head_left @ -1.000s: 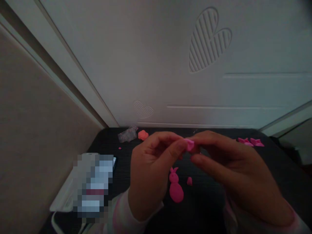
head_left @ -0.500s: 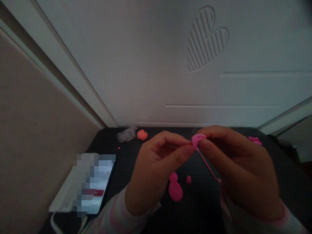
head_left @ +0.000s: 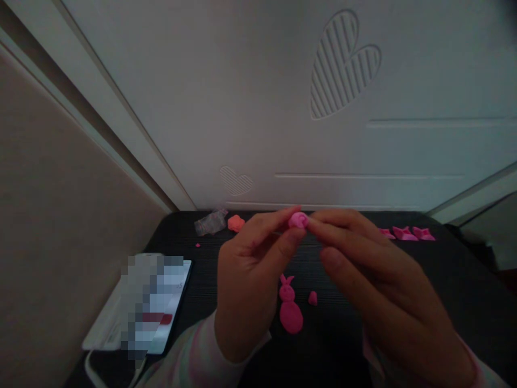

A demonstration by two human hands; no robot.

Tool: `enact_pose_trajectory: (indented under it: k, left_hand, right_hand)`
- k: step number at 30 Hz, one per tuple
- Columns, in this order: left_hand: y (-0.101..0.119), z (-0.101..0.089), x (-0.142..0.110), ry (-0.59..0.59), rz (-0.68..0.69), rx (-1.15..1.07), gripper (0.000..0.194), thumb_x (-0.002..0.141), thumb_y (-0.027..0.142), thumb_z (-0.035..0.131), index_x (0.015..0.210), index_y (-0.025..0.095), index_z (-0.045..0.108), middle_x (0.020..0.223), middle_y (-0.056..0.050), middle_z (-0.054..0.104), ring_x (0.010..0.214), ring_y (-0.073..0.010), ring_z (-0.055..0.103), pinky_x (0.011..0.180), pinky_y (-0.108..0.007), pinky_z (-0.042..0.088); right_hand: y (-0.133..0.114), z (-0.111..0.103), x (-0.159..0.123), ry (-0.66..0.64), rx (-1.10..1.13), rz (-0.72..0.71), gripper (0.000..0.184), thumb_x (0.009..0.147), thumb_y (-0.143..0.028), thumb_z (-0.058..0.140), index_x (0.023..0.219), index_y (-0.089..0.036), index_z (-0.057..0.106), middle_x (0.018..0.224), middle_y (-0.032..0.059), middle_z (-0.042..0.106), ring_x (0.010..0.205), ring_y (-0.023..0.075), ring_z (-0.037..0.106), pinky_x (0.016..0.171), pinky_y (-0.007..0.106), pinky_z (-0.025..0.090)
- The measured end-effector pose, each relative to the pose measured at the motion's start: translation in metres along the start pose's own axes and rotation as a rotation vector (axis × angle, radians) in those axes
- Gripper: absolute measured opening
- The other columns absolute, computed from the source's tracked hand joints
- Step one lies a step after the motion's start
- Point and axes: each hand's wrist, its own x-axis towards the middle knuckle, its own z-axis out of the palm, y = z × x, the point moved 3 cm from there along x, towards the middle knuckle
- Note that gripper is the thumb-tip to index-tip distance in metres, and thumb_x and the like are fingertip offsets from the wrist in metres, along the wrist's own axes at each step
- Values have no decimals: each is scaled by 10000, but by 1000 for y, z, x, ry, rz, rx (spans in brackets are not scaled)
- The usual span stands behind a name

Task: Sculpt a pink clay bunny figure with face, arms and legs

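Item: pink clay piece (head_left: 298, 220), raised above the worktop (head_left: 404, 269). Left hand (head_left: 250, 275) and right hand (head_left: 371, 275) fingers are pinching and shaping it together; apparently needing gentle, even pressure. Clay rabbit (head_left: 290, 307) lying below.

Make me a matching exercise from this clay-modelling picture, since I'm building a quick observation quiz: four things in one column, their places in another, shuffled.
Things:
1. small pink clay ball
2. pink clay rabbit figure
3. orange clay lump
4. pink star-shaped clay pieces

Places:
A. far right of the black table
B. pinched between the fingertips of both hands
C. far edge, beside a clear plastic wrapper
D. flat on the table below the hands

Pairs: 1-B, 2-D, 3-C, 4-A
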Motion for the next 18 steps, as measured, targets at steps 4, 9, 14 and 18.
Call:
enact_pose_trajectory:
  k: [4,9,14,18]
  left_hand:
    - [5,-6,2,90,120,221,147,717,201,613,837,274,658,813,56,664,747,-74,593,687,-163,470]
    - [1,-6,6,-10,-8,111,111,707,204,621,808,232,658,757,33,678,676,-91,611,621,-178,489]
    - [-4,0,5,-150,-172,-139,76,707,165,621,747,216,661,733,43,681,687,-72,617,637,-145,484]
    - [-5,1,3,-155,-204,-192,80,694,140,628,718,204,669,691,36,677,661,-81,618,626,-158,490]
  right_hand:
    - [0,2,3,-101,-22,21,344,827,-189,440,1159,-256,499,1128,29,523,1032,153,497,855,250,442]
    - [6,-6,6,65,-161,21,316,792,-174,493,1099,-235,533,1003,34,577,911,150,546,801,281,464]
    - [2,-2,7,67,-279,-160,370,737,-157,565,1098,-232,529,981,52,593,893,175,561,764,304,485]
    - [0,-1,8,69,-339,-192,265,756,-165,550,1016,-212,573,891,52,629,821,167,583,722,295,496]
